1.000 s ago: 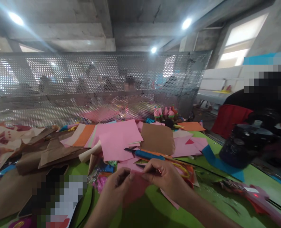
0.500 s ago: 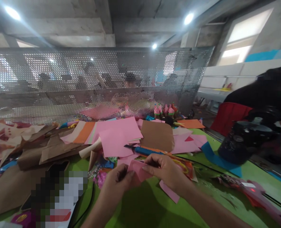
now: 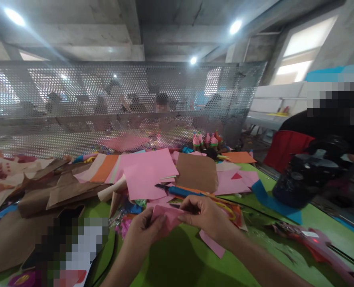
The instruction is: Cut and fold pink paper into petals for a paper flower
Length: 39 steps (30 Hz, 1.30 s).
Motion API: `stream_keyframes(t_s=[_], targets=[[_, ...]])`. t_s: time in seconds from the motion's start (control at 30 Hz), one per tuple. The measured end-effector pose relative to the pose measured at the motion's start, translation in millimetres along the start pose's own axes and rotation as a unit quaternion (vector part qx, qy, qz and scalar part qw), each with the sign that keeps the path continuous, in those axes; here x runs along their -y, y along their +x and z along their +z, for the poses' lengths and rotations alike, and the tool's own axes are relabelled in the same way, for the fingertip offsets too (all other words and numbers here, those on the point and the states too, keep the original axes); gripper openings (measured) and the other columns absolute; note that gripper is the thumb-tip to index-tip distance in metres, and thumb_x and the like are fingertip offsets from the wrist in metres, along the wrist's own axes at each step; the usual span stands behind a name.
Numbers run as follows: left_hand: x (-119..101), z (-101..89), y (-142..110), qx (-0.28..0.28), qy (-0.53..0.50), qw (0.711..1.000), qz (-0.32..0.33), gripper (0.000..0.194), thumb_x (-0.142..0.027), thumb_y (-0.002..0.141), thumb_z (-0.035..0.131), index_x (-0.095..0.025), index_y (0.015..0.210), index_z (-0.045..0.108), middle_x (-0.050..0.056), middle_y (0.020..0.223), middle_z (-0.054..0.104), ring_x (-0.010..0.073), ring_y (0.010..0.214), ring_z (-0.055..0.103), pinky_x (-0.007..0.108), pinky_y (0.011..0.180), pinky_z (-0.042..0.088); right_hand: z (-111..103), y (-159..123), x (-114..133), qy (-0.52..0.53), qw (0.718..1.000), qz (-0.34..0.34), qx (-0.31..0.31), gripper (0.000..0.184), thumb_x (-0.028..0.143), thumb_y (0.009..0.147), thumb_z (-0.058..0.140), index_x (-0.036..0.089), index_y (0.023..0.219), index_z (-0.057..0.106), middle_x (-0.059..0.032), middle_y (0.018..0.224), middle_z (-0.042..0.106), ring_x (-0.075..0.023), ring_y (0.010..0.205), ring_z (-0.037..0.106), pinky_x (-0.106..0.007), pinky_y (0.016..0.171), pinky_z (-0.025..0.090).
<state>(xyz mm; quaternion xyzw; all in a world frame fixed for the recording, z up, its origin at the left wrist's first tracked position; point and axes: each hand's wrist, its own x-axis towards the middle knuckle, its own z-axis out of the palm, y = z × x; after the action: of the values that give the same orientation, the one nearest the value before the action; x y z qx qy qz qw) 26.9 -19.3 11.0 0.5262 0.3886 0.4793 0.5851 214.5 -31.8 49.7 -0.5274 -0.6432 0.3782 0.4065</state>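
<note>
Two bare hands and a small piece of pink paper (image 3: 168, 219) held above a green table (image 3: 167, 265): the left hand (image 3: 142, 231) pinches the paper between thumb and fingers at its left side, the right hand (image 3: 205, 217) pinches its right edge, and the hands stand slightly apart with the paper spanning between them; whether it is creased cannot be told. Just beyond the right hand lies a blue utility knife (image 3: 186, 192), blade end pointing left; farther beyond the hands are large pink sheets (image 3: 148, 171) and a brown card (image 3: 196, 172). A narrow pink strip (image 3: 213, 245) lies nearer than the right hand, beside its forearm. Well right of that hand rests a pink glue gun (image 3: 320, 244), red light lit
</note>
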Motion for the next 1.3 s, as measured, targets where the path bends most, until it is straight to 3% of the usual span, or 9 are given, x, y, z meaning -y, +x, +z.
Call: stream_keyframes(t_s=[0.1,0.23,0.4,0.53,0.8,1.0,1.13,1.3], targets=[[-3.5,1.7,-1.6,-0.008,0.001,1.000,0.019,0.036,-0.048,0.071,0.071,-0.017,0.089,0.071,0.004,0.080,0.071,0.0177,0.072,0.059,0.023,0.064,0.045,2.6,-1.8,-1.9,-0.012,1.000,-0.016,-0.008,0.016,0.027,0.069,0.076,0.017,0.074,0.065,0.0025,0.066,0.061,-0.0131,0.064,0.053,-0.023,0.058,0.040],[-3.4,-0.4,-0.4,-0.027,0.007,0.999,0.041,0.033,-0.049,0.072,0.070,-0.016,0.075,0.070,0.002,0.073,0.067,0.0162,0.071,0.057,0.023,0.065,0.043,3.1,-4.3,0.2,-0.025,0.999,-0.032,-0.016,0.016,0.027,0.070,0.075,0.018,0.080,0.067,0.0013,0.074,0.065,-0.0154,0.071,0.056,-0.024,0.064,0.043],[-1.4,-4.1,1.1,-0.020,-0.042,0.999,0.005,0.031,-0.047,0.070,0.074,-0.017,0.078,0.070,0.000,0.072,0.067,0.0155,0.074,0.057,0.022,0.069,0.044,-0.7,-5.5,8.1,0.003,1.000,-0.006,-0.008,0.019,0.031,0.070,0.075,0.016,0.075,0.064,0.0025,0.066,0.059,-0.0128,0.063,0.051,-0.023,0.058,0.039],[0.1,-5.5,1.1,-0.018,-0.014,1.000,0.009,0.031,-0.048,0.070,0.073,-0.018,0.078,0.071,-0.001,0.072,0.067,0.0149,0.072,0.057,0.021,0.067,0.043,-0.6,-4.0,8.3,0.031,0.999,0.004,-0.011,0.016,0.029,0.071,0.073,0.016,0.070,0.064,0.0036,0.060,0.056,-0.0109,0.057,0.049,-0.022,0.054,0.036],[7.0,-6.4,4.2,-0.038,0.010,0.999,0.023,0.031,-0.049,0.072,0.070,-0.018,0.075,0.069,-0.001,0.071,0.063,0.0138,0.069,0.053,0.020,0.063,0.041,-1.2,-1.2,2.5,0.052,0.999,0.004,0.005,0.016,0.031,0.073,0.072,0.016,0.069,0.068,0.0016,0.061,0.062,-0.0128,0.060,0.055,-0.023,0.056,0.042],[3.4,-4.9,1.1,-0.013,0.097,0.993,0.072,0.025,-0.041,0.080,0.063,-0.017,0.075,0.068,-0.001,0.068,0.060,0.0142,0.068,0.050,0.021,0.063,0.038,-0.8,-4.8,8.6,0.020,0.999,-0.019,0.035,0.024,0.032,0.073,0.074,0.019,0.093,0.072,-0.0033,0.090,0.071,-0.0192,0.083,0.063,-0.027,0.073,0.047],[2.6,-1.8,-0.7,0.018,0.121,0.990,0.071,0.025,-0.039,0.082,0.059,-0.016,0.074,0.066,0.000,0.068,0.059,0.0149,0.068,0.050,0.022,0.062,0.037,1.7,-2.7,4.0,-0.018,0.999,-0.019,0.037,0.013,0.029,0.075,0.071,0.016,0.077,0.072,-0.0017,0.073,0.069,-0.0173,0.071,0.060,-0.025,0.064,0.045],[-0.3,-0.3,-3.0,0.016,0.051,0.997,0.050,0.028,-0.045,0.083,0.058,-0.019,0.081,0.066,-0.001,0.073,0.061,0.0150,0.070,0.050,0.021,0.061,0.037,1.3,-0.3,1.3,0.000,0.999,-0.024,0.036,0.009,0.026,0.075,0.070,0.017,0.073,0.070,0.0002,0.070,0.066,-0.0158,0.069,0.058,-0.024,0.063,0.043]])
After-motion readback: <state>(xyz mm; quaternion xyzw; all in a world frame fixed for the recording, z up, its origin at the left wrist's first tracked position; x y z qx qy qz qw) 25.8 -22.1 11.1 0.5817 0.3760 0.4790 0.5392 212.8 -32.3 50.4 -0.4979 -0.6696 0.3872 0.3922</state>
